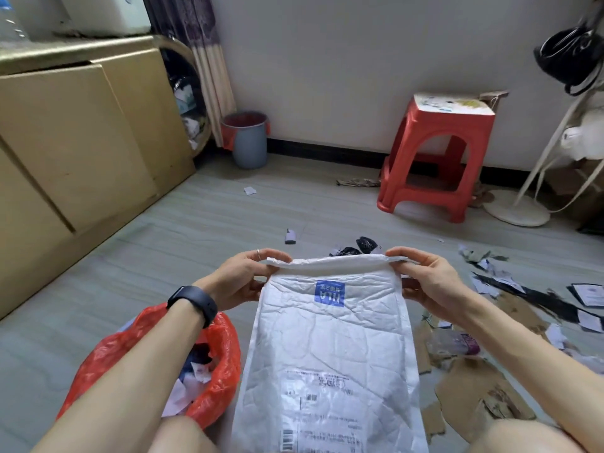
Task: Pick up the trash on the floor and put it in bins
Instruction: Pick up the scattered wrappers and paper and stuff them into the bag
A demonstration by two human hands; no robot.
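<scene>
Both forearms reach forward above the floor. The left hand (243, 277) and right hand (429, 281) each pinch a far corner of the white padded mailer (330, 341), fingers curled over its folded edge. A red bin bag (217, 380) holding scraps sits under the left forearm. Torn cardboard (480, 397) litters the floor to the right.

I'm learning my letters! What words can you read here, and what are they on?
"HLA": on the blue patch of the mailer, seen upside down.
Small signs beside it: too small to read.
Print on the shipping label, lower on the mailer: too blurred to read.
Print on the sticker atop the stool: blurred.
Print on the cards on the floor: too small.
</scene>
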